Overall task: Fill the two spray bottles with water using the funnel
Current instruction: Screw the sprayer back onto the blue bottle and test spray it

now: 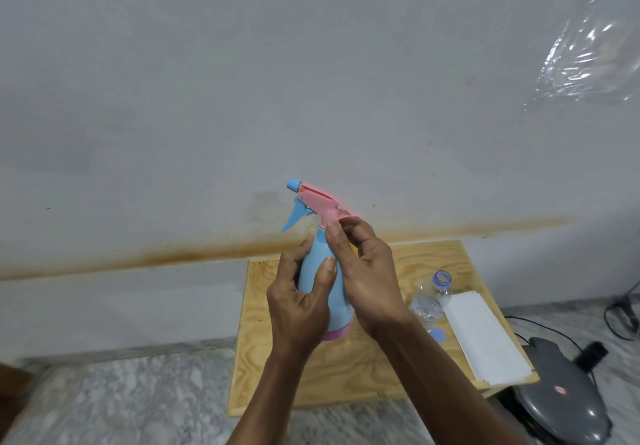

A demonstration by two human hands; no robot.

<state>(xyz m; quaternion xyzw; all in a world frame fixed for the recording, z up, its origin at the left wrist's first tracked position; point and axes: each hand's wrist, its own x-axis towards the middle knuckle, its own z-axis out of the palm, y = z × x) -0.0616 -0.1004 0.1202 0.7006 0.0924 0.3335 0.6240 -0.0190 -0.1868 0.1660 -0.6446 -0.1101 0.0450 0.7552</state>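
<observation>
1 spray bottle (320, 271), light blue body with pink base band, pink spray head and blue trigger and nozzle, is held upright above the plywood board (346, 375). Contents cannot be told through the opaque body. The body is gripped by the left hand (298, 309), fingers and thumb curled round it. The pink collar at the neck is pinched by the fingertips of the right hand (367, 271). 1 clear plastic water bottle (431, 301), uncapped, stands on the board just right of the hands; some water is seen inside. 1 blue cap (437, 335) lies at its foot. 1 white folded sheet (485, 337) lies on the board's right edge. 1 grey lidded appliance (561, 396) sits on the floor beside the board.
</observation>
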